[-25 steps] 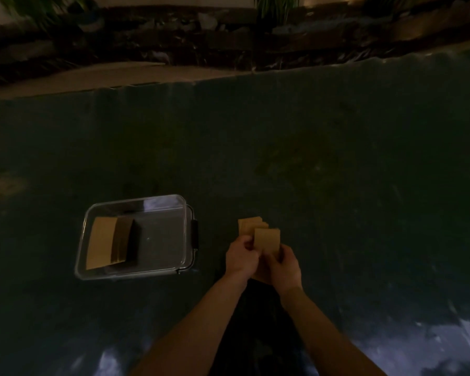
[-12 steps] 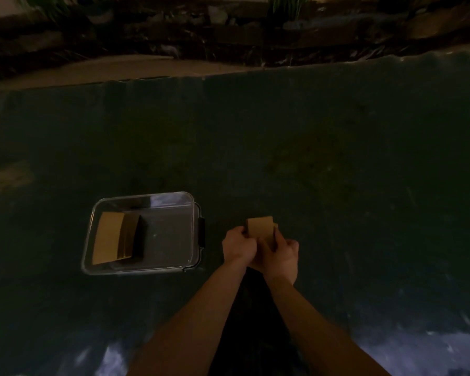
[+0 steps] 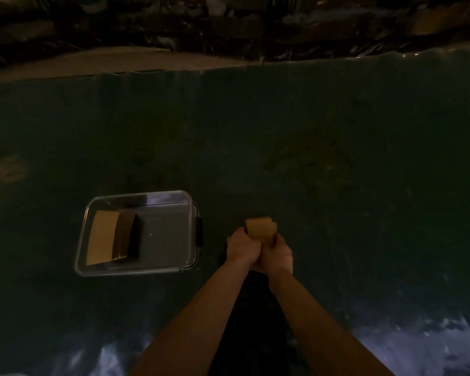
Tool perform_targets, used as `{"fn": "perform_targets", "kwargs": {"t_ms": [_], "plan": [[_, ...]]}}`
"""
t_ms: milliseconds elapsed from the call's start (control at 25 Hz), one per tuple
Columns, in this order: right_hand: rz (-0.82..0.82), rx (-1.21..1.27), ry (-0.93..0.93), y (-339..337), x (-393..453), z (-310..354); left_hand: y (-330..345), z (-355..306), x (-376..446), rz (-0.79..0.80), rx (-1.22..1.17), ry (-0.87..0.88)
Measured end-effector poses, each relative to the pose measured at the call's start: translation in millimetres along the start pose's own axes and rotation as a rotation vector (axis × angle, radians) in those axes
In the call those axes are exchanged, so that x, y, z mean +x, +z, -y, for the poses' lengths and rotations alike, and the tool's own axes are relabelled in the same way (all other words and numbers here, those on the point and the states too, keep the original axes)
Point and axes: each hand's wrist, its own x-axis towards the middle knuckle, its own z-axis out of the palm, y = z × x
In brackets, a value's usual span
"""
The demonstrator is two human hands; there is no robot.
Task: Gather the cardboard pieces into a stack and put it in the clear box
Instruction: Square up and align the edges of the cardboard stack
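A: Wide dark mat point(image 3: 310, 158) on the ground, and the clear box point(image 3: 190, 202) sits open, off to the left of the hands, long axis running left to right. One cardboard stack leans inside its left end.

B: And the new stack point(image 3: 261, 228)?

A: Upright, clamped between both: left hand point(image 3: 240, 246) and right hand point(image 3: 281, 252) pressed together around its lower part. I'd say the left hand is nearer the box, a short leftward carry.
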Motion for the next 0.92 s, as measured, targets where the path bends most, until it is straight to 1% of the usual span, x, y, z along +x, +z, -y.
{"fn": "perform_targets", "kwargs": {"t_ms": [120, 240, 320, 440, 520, 560, 640, 680, 840, 920], "plan": [[0.074, 0.140, 0.057, -7, -2, 2, -6, -2, -7, 0.052, -0.152, -0.047], [0.127, 0.281, 0.090, -14, -14, 1, -14, 0, -19, 0.146, -0.271, -0.085], [0.193, 0.411, 0.102, -16, -23, -2, -17, 2, -27, 0.169, -0.278, -0.045], [0.305, 0.591, 0.109, -20, -36, -4, -25, 6, -39, 0.137, -0.277, 0.035], [0.340, 0.571, 0.075, -25, -47, 0, -31, 10, -51, 0.126, -0.320, 0.077], [0.343, 0.521, 0.045, -28, -53, 3, -34, 15, -55, 0.133, -0.356, 0.090], [0.332, 0.427, -0.023, -33, -66, 8, -36, 21, -63, 0.183, -0.453, 0.115], [0.327, 0.424, -0.054, -33, -73, 11, -36, 22, -68, 0.195, -0.479, 0.138], [0.370, 0.599, -0.126, -26, -97, 17, -35, 22, -86, 0.099, -0.447, 0.243], [0.375, 0.662, -0.163, -21, -108, 17, -37, 25, -92, 0.078, -0.477, 0.267]]}}
